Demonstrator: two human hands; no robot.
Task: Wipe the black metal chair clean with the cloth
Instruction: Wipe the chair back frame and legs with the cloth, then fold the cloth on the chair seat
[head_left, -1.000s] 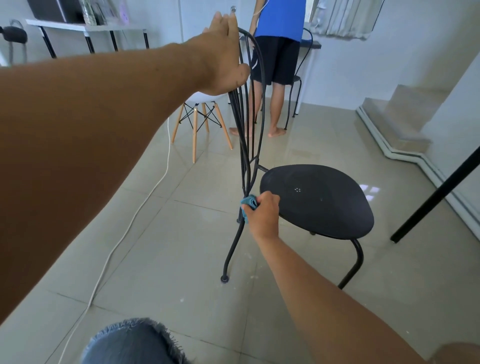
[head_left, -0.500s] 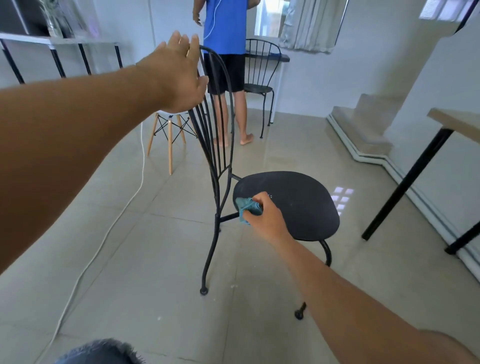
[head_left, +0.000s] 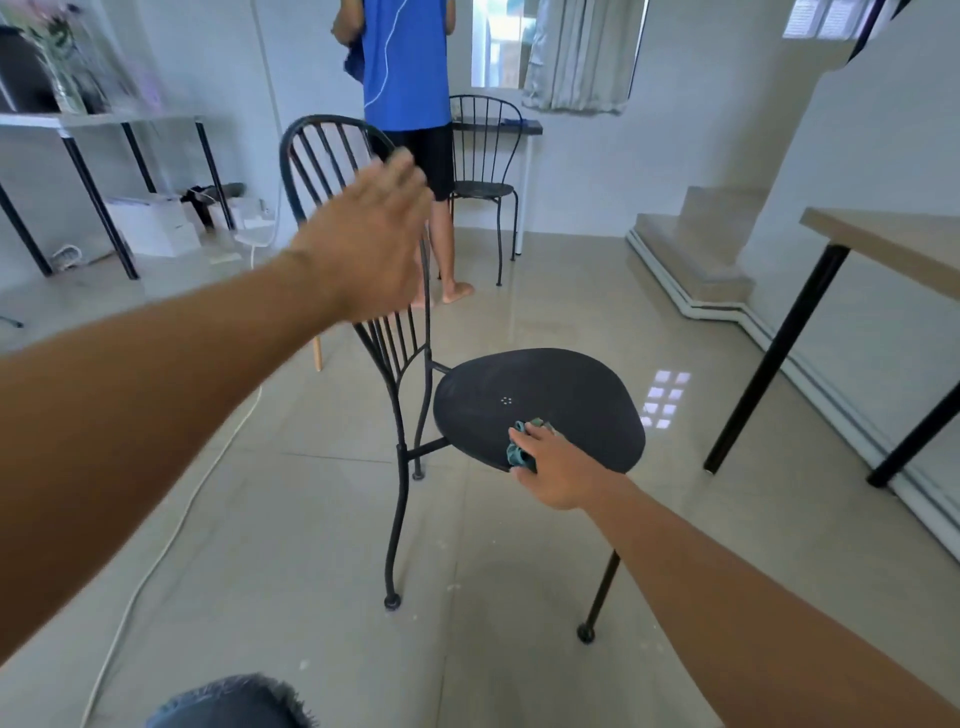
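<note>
While I stand on the pale floor (head_left: 291, 519), the black chair (head_left: 540, 410) is right in front of me on its thin metal legs. Its round seat is near the middle of what I see, and its tall back with thin bars goes up on the left side of the seat.

Off to the right is a table (head_left: 883, 239) with a light top and black legs. Against the far wall stands a second chair (head_left: 483, 156), and a person (head_left: 410, 104) in a blue shirt and black shorts stands barefoot beside it. A white cord (head_left: 156, 561) runs along the floor on the left.

My left hand (head_left: 363, 249) is out in front of the chair back. It looks blurry. It is spread wide and flat and has nothing in it. I cannot tell if it touches the bars.

My right hand (head_left: 556, 467) is down at the near edge of the seat. Its fingers are curled around the cloth (head_left: 521, 451), a small blue-green bunch pressed on the seat. Only a bit of the cloth peeks out by my thumb.
</note>
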